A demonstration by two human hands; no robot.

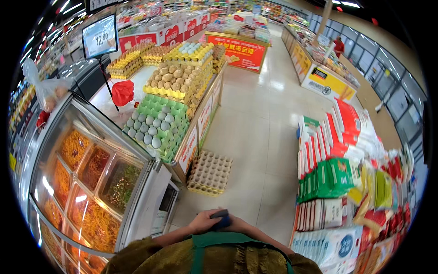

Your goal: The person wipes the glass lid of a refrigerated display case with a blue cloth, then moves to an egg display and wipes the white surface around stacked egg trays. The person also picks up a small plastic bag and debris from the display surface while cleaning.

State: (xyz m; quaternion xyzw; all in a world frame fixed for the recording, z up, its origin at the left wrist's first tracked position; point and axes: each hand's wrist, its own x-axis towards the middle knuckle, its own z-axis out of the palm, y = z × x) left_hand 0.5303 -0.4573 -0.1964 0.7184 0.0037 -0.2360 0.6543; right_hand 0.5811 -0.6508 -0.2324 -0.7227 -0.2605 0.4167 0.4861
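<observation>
Both my hands are together low in the middle, in front of my body. My left hand (202,222) is closed around a small dark blue and black object (222,219), whose kind I cannot tell. Against its other side lies my right hand (235,224), partly hidden; whether its fingers grip the object is unclear. A green strap (219,237) crosses my brown garment just below. Beyond my hands, empty egg trays (210,173) are stacked on the tiled floor. Above them, a green tray (181,109) of bluish eggs (150,126) sits at the near end of the egg stand.
A glass display case (92,191) with shredded foods stands on the left. Stacked packaged bags (325,181) line the right. Brown eggs (174,77) fill yellow trays further up. A red-fronted stand (239,51) and a produce counter (318,80) flank the aisle; a person in red (338,47) is far right.
</observation>
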